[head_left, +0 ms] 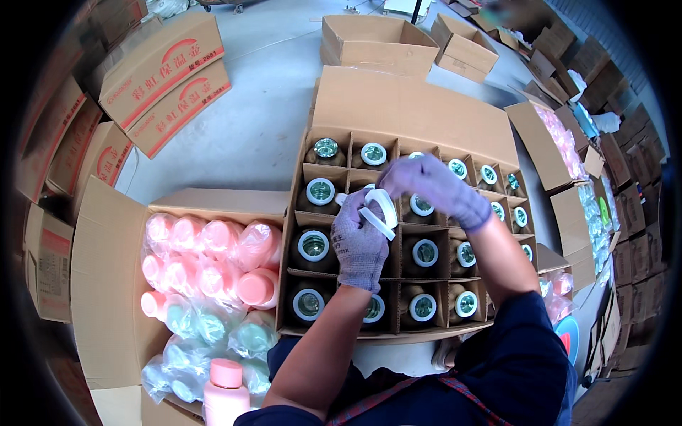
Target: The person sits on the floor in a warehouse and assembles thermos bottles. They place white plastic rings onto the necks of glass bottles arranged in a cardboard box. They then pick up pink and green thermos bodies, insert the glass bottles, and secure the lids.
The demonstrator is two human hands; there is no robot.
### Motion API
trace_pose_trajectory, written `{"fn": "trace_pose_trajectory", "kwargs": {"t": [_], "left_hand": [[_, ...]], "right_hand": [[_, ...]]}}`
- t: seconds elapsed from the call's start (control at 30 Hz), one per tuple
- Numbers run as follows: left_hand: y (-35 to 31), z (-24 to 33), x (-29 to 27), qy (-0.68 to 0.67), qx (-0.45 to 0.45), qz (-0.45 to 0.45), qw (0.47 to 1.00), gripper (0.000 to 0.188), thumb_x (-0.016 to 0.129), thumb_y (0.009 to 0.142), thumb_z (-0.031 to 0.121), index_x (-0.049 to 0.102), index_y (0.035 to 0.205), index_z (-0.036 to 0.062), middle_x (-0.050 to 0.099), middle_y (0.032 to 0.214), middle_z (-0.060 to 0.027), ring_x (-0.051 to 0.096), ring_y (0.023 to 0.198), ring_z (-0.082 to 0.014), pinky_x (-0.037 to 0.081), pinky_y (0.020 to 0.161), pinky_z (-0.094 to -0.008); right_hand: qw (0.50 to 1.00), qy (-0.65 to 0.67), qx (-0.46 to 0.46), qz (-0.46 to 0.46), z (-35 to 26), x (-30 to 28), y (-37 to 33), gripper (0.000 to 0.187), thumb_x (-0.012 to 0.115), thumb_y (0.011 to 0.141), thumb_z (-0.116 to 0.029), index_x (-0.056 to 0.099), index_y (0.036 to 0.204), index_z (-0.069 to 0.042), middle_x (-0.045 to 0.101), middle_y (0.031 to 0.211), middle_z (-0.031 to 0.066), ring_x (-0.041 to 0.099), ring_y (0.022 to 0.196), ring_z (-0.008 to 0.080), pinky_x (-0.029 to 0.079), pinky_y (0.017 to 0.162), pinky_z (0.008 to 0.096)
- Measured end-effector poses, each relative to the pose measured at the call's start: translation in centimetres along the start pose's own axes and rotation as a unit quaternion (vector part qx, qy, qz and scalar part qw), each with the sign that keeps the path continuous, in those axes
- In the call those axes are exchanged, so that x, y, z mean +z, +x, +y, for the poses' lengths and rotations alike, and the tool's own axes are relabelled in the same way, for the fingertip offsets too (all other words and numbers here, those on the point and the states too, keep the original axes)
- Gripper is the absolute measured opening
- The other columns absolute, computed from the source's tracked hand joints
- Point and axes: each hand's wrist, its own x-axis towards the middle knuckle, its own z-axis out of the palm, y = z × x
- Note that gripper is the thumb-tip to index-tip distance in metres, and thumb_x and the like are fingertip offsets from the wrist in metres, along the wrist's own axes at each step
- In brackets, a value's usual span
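Observation:
A divided carton (pixel 349 328) stands in front of me, with several glass vacuum-flask liners in its compartments. Most of their shiny green mouths are circled by white rings, such as the ring (pixel 313 246) on the left side. The liner (pixel 326 148) in the far left corner shows a bare mouth. My left hand (pixel 361 248), in a grey glove, is closed around several loose white plastic rings (pixel 382 213) above the middle compartments. My right hand (pixel 435 186), also gloved, reaches over the carton beside those rings. Its fingers are bent and partly blurred, so their grip is unclear.
To the left, an open carton (pixel 106 284) holds bagged pink and green bottles, with an unwrapped pink bottle (pixel 226 394) near me. Stacked printed cartons (pixel 167 78) stand at the far left. Empty open boxes (pixel 376 53) lie beyond, and more cartons (pixel 543 145) line the right.

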Motion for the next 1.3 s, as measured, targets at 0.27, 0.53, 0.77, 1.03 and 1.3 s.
{"fn": "trace_pose_trajectory", "kwargs": {"t": [0.27, 0.53, 0.77, 1.03, 1.3], "left_hand": [[0.2, 0.9, -0.3, 0.138, 0.171, 0.009, 0.975, 0.037, 0.061, 0.088, 0.003, 0.06, 0.124, 0.0031, 0.066, 0.104, -0.0157, 0.067, 0.089, -0.0282, 0.053, 0.08, -0.0346], [0.3, 0.4, 0.2, -0.218, -0.091, 0.049, 0.971, 0.033, 0.061, 0.093, 0.01, 0.056, 0.125, 0.0037, 0.062, 0.104, -0.0061, 0.062, 0.083, -0.0121, 0.052, 0.065, -0.0239], [0.8, 2.3, -0.4, -0.282, -0.222, -0.053, 0.932, 0.027, 0.065, 0.094, 0.024, 0.057, 0.112, 0.0045, 0.066, 0.089, -0.0044, 0.065, 0.065, -0.0116, 0.052, 0.052, -0.0216], [0.4, 3.2, -0.7, -0.321, -0.199, -0.023, 0.926, 0.012, 0.066, 0.094, 0.017, 0.059, 0.096, 0.0075, 0.059, 0.078, -0.0001, 0.057, 0.057, -0.0072, 0.043, 0.047, -0.0198], [0.5, 2.5, -0.2, -0.321, -0.219, 0.002, 0.922, 0.016, 0.067, 0.092, 0.018, 0.058, 0.094, 0.0048, 0.061, 0.084, -0.0018, 0.06, 0.061, -0.0069, 0.049, 0.05, -0.02]], "right_hand": [[0.984, -0.127, -0.064, 0.109, -2.4, 3.0, -4.6, 0.019, 0.074, 0.079, -0.007, 0.066, 0.095, -0.003, 0.061, 0.109, 0.0111, 0.062, 0.098, 0.022, 0.051, 0.085, 0.0321], [0.917, -0.276, -0.16, 0.239, -0.5, 3.3, -3.0, 0.02, 0.066, 0.08, 0.0, 0.061, 0.098, -0.003, 0.061, 0.106, 0.0139, 0.061, 0.09, 0.0289, 0.051, 0.076, 0.0357], [0.905, -0.334, -0.204, 0.166, -0.3, 3.8, -2.0, 0.013, 0.063, 0.082, -0.003, 0.058, 0.094, -0.003, 0.059, 0.106, 0.0156, 0.059, 0.095, 0.0326, 0.048, 0.084, 0.0399], [0.97, 0.192, -0.048, 0.139, 1.1, 2.4, 0.0, 0.01, 0.063, 0.091, -0.009, 0.058, 0.098, -0.004, 0.058, 0.097, 0.0, 0.053, 0.091, 0.0111, 0.043, 0.082, 0.0255], [0.976, -0.169, -0.128, 0.055, 0.1, 3.3, -0.3, 0.008, 0.065, 0.088, -0.006, 0.062, 0.096, -0.004, 0.06, 0.097, 0.0075, 0.058, 0.093, 0.0205, 0.047, 0.082, 0.0321]]}}
